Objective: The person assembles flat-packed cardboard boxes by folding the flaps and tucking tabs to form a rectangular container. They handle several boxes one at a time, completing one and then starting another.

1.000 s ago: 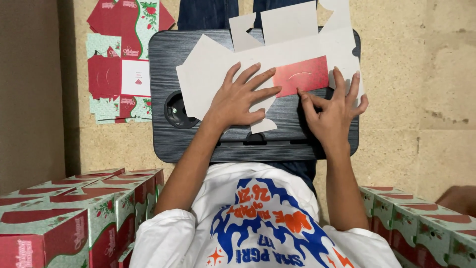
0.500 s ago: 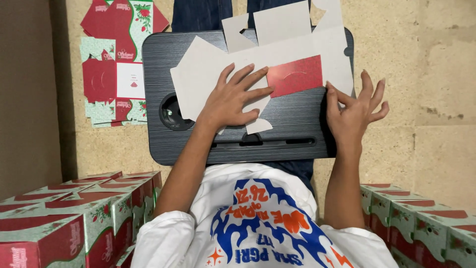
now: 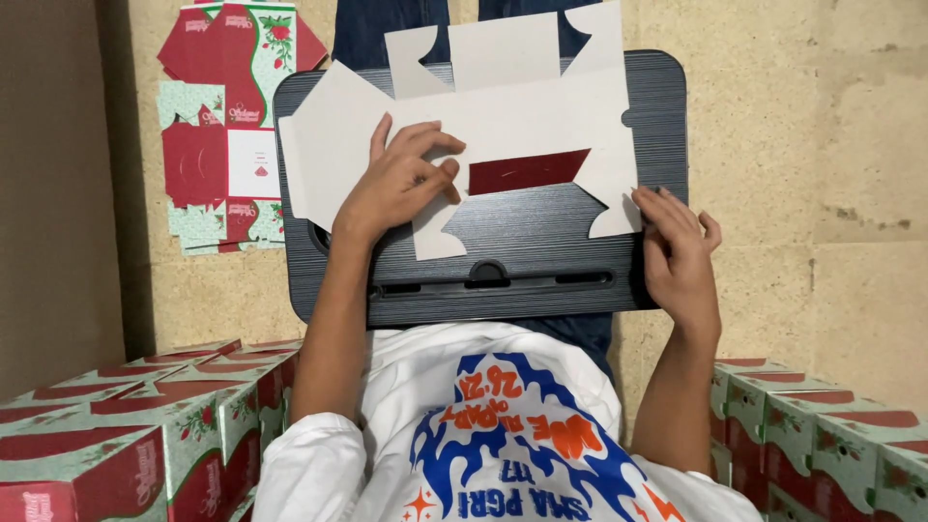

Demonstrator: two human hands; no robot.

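Left grip (image 3: 396,184) flat on carton blank (image 3: 522,126), dark lap tray (image 3: 541,261), chipboard floor (image 3: 822,145).

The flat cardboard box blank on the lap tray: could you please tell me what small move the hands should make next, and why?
Probably bring the right hand back onto the box blank to press the fold. Only the left hand pins it to the lap tray, a red flap is already turned over, and the right hand rests at the tray's right edge, just touching the blank's corner.

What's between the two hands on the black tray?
In the head view, a dark red flap of the flat white box cutout and bare tray lie between them.
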